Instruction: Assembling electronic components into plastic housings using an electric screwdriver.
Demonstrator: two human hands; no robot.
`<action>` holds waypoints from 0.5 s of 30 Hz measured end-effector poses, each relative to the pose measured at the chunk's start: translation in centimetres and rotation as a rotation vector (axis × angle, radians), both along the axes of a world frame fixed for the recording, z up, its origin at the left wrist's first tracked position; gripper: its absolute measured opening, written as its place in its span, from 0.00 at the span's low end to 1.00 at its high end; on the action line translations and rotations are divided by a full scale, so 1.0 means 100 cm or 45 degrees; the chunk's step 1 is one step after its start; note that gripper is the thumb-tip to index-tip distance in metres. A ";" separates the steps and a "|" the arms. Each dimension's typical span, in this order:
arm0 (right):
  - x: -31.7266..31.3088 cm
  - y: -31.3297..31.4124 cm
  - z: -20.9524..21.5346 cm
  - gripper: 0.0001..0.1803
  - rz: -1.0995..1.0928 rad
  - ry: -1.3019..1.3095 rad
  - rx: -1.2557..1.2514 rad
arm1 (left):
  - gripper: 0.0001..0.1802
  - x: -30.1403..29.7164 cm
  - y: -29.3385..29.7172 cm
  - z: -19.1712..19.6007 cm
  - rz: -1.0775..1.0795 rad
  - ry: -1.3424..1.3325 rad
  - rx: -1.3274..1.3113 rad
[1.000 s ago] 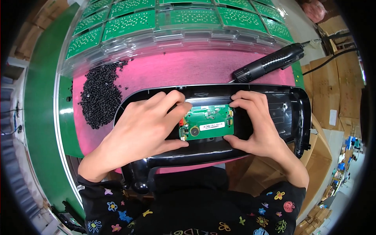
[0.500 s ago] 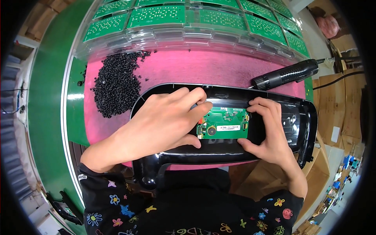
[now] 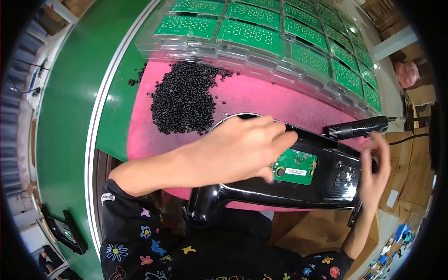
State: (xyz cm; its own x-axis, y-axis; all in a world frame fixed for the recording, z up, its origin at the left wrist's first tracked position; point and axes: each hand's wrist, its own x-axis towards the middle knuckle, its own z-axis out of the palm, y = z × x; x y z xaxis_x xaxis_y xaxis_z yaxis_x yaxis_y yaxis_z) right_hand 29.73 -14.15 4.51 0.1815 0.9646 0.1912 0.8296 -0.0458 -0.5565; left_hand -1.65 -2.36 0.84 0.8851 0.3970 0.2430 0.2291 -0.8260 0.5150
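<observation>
A green circuit board [image 3: 297,175] with a white label and a round black part lies inside a long, glossy black plastic housing [image 3: 322,186]. My left hand [image 3: 249,147] is over the board's left end and covers it. Its fingers are curled and their undersides hidden, so I cannot make out what they hold. My right hand [image 3: 374,168] is raised at the housing's right end, apart from the board, fingers apart and slightly blurred. Just beyond it lies a black electric screwdriver [image 3: 357,128], which it does not hold.
A heap of small black screws [image 3: 184,98] sits on the pink mat [image 3: 252,95]. Behind it stand clear plastic trays [image 3: 261,63] with several green circuit boards. The green tabletop [image 3: 70,121] extends left. Cardboard boxes [image 3: 413,172] stand at the right.
My right hand has left the board's right edge and moved right, toward the screwdriver. My left hand stays by the board's left end. The whole view has shifted and turned.
</observation>
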 end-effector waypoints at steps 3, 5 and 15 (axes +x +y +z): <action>0.053 0.020 0.000 0.25 -0.277 -0.303 0.093 | 0.20 -0.011 0.028 0.002 0.312 -0.359 0.258; 0.078 0.024 0.002 0.26 -0.327 0.030 -0.149 | 0.19 -0.027 0.045 -0.001 0.618 -0.211 0.343; 0.000 0.086 0.006 0.21 -0.201 0.839 0.981 | 0.15 -0.042 0.055 -0.010 0.902 0.408 0.237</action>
State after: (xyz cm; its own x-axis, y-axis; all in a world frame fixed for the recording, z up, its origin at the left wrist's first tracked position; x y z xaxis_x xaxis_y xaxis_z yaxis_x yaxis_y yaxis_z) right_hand 29.77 -5.59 5.10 0.5888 0.5781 0.5649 0.3640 0.4343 -0.8239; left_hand -5.82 3.09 -0.16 0.4752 0.8691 0.1373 0.8452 -0.4943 0.2034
